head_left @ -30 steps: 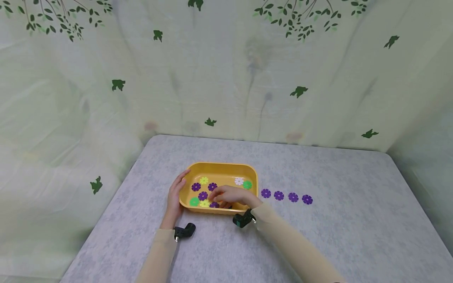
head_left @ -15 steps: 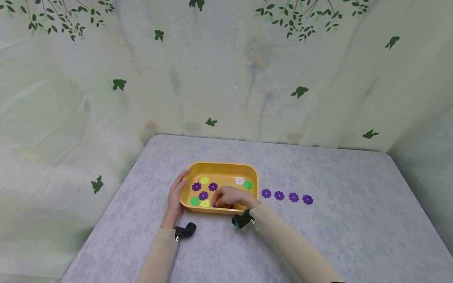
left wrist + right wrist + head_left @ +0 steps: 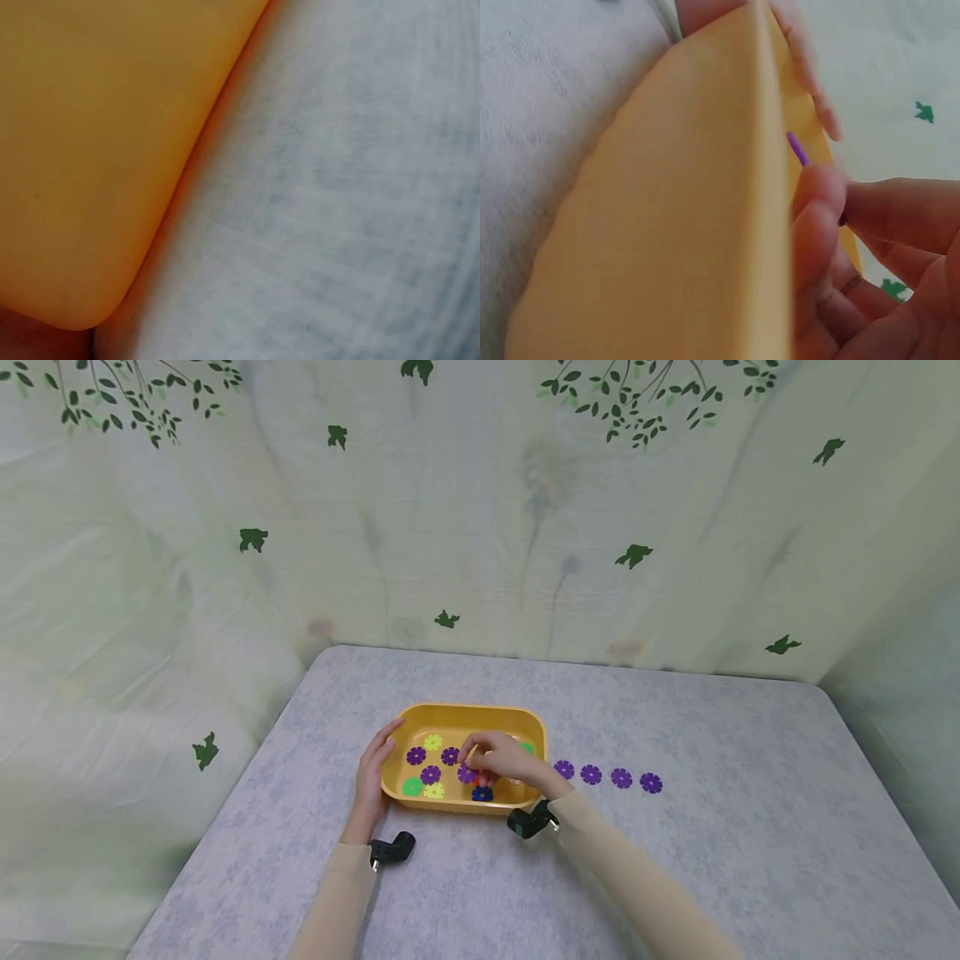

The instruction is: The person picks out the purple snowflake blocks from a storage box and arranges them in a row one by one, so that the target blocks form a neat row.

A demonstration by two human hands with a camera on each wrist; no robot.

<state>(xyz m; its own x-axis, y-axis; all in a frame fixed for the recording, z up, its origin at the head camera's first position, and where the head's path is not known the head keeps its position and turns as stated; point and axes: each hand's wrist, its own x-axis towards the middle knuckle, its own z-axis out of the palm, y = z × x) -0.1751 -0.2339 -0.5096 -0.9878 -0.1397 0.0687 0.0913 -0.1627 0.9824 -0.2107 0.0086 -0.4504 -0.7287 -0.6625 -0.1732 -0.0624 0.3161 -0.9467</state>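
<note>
In the head view, my left hand (image 3: 370, 777) lies against the left end of a yellow plastic tray (image 3: 472, 708), its fingers extended along the rim. Above the tray floor, my right hand (image 3: 504, 757) pinches a purple flower-shaped disc (image 3: 467, 774) between thumb and forefinger. The right wrist view shows that disc edge-on as a thin purple strip (image 3: 798, 148) beyond the fingertips. Below the hand lies a dark blue disc (image 3: 482, 794), with a bit of orange-red showing beside it. To the left are purple discs (image 3: 431, 775), yellow discs (image 3: 433, 791) and a green disc (image 3: 412, 787).
Right of the tray, several purple discs (image 3: 621, 778) form a spaced row on the grey table (image 3: 720, 860). Behind the table hangs a pale curtain (image 3: 480, 527) printed with leaves. A second green disc (image 3: 528, 748) peeks out behind the right hand.
The right hand reached down near the tray's front wall, took hold of a purple disc, and rose slightly back and right with it. The dark blue disc is now uncovered. The left hand stays put.
</note>
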